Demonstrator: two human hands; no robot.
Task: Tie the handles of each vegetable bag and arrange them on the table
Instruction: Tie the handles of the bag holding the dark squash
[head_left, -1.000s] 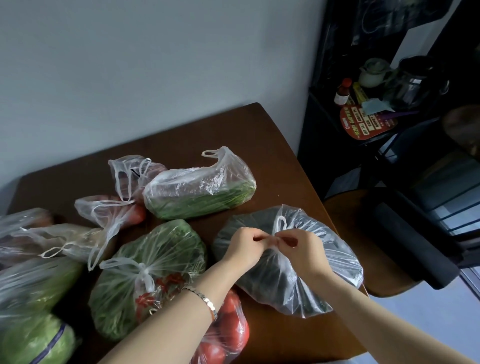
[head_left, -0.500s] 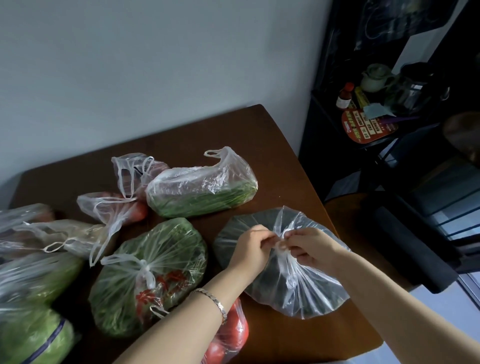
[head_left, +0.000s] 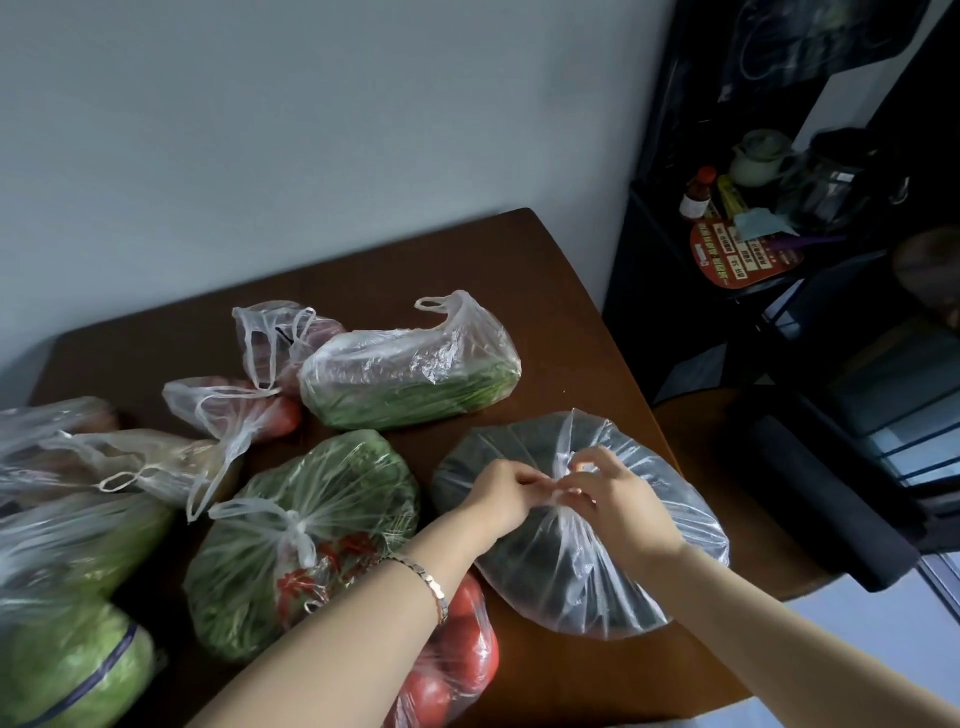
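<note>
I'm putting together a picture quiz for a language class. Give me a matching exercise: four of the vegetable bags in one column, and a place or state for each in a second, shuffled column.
Column one
1. bag of dark vegetables
2. bag of leafy greens and red chillies
3. bag of long green stalks
4. bag of tomatoes

Column two
A. handles already knotted
B. nearest the camera, partly under a forearm
C. handles pinched between the left hand and right hand
D. lying toward the wall, handle loop loose

Pairs: 1-C, 2-A, 3-D, 4-B
</note>
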